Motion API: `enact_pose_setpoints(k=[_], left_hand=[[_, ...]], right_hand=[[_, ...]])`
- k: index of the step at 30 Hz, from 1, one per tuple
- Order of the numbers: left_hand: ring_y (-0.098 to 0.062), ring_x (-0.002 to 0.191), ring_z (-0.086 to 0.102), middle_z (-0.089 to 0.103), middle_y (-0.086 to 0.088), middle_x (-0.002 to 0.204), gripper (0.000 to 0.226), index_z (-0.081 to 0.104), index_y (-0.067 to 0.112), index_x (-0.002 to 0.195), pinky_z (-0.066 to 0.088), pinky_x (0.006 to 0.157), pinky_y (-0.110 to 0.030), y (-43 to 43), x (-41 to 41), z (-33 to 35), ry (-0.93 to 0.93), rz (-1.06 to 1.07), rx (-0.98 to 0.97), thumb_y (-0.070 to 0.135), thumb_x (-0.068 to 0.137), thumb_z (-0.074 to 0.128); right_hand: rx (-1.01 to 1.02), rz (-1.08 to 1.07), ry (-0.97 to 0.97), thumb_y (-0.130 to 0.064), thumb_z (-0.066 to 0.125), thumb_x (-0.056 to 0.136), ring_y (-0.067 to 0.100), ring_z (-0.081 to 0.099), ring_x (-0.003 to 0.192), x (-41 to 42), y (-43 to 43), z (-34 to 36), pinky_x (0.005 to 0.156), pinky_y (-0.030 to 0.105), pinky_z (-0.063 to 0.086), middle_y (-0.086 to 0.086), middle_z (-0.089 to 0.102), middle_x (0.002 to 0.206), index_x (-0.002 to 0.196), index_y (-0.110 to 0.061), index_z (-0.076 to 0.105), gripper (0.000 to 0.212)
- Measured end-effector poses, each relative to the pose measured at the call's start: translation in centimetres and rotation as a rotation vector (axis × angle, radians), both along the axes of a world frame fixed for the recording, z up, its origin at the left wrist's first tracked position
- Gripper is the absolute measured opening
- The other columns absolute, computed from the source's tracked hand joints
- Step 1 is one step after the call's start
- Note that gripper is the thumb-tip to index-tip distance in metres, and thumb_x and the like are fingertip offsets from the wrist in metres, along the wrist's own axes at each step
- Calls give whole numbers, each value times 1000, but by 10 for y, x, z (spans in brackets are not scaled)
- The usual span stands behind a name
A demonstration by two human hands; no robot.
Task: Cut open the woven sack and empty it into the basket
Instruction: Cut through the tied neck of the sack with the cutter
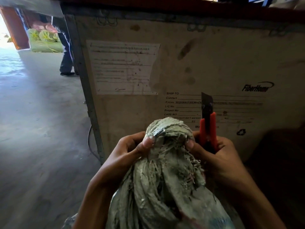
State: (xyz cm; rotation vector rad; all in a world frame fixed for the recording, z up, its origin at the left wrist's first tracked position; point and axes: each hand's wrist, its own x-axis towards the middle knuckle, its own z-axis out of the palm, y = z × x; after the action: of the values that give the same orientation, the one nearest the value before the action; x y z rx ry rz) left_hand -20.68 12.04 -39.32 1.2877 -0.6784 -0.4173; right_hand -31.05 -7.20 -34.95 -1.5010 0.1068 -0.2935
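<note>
Grey-green sack (pixel 165 179) (orange-handled knife (pixel 208 129))

"FiberHome", "SHIP TO" on crate (pixel 206 63)

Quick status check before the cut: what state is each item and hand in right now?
woven sack: upright, neck bunched and tied shut, not yet cut.
utility knife: blade extended, pointing up, clear of the sack.
left hand: gripping the sack's neck.
right hand: holding the knife, thumb on the sack's neck.
crate: standing behind the sack.

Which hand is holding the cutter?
The right hand: it grips the red-handled cutter, blade up, beside the sack's tied neck. The left hand only pinches the sack.
</note>
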Motion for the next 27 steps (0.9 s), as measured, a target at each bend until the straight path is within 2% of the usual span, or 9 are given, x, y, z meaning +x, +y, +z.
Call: enact_pose_setpoints(k=[3,4,7,8,10,13,17,21,27], left_hand=[[-16,102,73,78,0,109,45,80,32,98,59,83,-26,-8,-4,1,103,38,-50,62,86,48],[-19,102,73,78,-2,110,42,80,29,98,59,82,-27,-9,-4,2,152,26,-73,50,93,45],[-42,115,64,67,-20,129,44,57,8,132,56,93,-46,-7,-3,-1,127,25,-93,28,93,59],[-43,119,62,65,-20,133,53,53,9,137,54,97,-48,-6,-1,-4,105,14,-97,30,90,66],[-30,116,68,70,-12,128,59,60,18,132,58,93,-38,-5,0,-7,42,-22,-55,39,80,78],[-11,98,73,78,3,106,34,75,31,106,57,81,-22,-3,-2,-7,-50,7,61,41,74,77],[-22,99,76,77,-7,111,61,58,19,123,61,80,-29,-1,-1,0,-22,101,102,40,69,78],[-18,87,77,79,-3,100,62,62,21,104,63,76,-40,-11,-2,2,-83,469,171,57,60,88],[-30,89,74,75,-11,97,85,55,12,105,61,81,-53,-13,-2,9,-7,573,212,80,57,74]], right_hand=[[1,-152,15,-25,80,67,20,78,78,4,4,-4,57,22,58,9,80,84,90,-20,80,24],[-17,-219,8,-27,81,66,19,77,70,5,4,-6,55,21,57,9,79,79,89,-22,80,23],[-155,-357,2,-35,85,64,19,65,60,8,1,-11,53,30,54,4,67,74,91,-32,78,28],[-174,-365,6,-34,86,63,21,64,63,9,0,-12,54,33,57,6,65,78,91,-30,78,30],[-151,-343,-1,-28,84,62,13,61,63,9,0,-13,53,18,55,9,65,82,93,-25,76,32],[-204,-346,-3,-29,84,67,10,61,64,12,3,-18,57,17,53,10,66,81,95,-25,75,30],[-185,-375,30,-39,76,78,7,67,77,13,6,-16,62,13,49,4,72,90,98,-31,73,22],[-128,-211,37,-52,78,58,1,72,77,9,13,-10,68,23,52,-9,76,85,96,-31,73,44],[-314,-133,41,-36,91,53,-9,59,62,9,15,-17,59,13,48,-16,67,80,101,-36,71,52]])
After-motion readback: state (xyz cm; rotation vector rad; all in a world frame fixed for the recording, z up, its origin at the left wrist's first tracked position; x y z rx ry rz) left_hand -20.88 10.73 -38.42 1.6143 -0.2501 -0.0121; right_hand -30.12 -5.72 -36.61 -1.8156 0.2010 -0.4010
